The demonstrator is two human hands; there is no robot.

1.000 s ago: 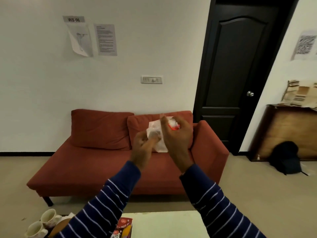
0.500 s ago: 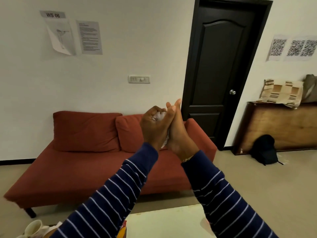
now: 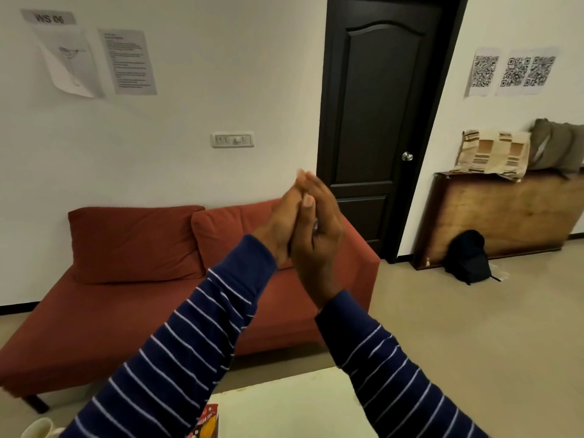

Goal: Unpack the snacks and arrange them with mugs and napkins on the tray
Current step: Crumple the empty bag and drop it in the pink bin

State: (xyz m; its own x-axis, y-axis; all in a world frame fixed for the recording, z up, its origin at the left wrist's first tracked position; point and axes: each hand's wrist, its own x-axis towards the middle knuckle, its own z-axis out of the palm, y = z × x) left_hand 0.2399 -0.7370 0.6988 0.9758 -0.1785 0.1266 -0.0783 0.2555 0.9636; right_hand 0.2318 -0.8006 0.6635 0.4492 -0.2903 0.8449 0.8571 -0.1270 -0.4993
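Pressing palms (image 3: 308, 235) between striped sleeves (image 3: 202, 336)

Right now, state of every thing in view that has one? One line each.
Left hand: raised, fingers straight, palm pressed against the right hand.
Right hand: raised, pressed to the left; whether anything lies between is hidden.
Dark panelled door: closed.
Red and yellow snack packet: at the white table's near edge, sealed or opened unclear.
White ceramic mug: at the bottom left edge, mostly cropped.
Black backpack: slumped on the floor.
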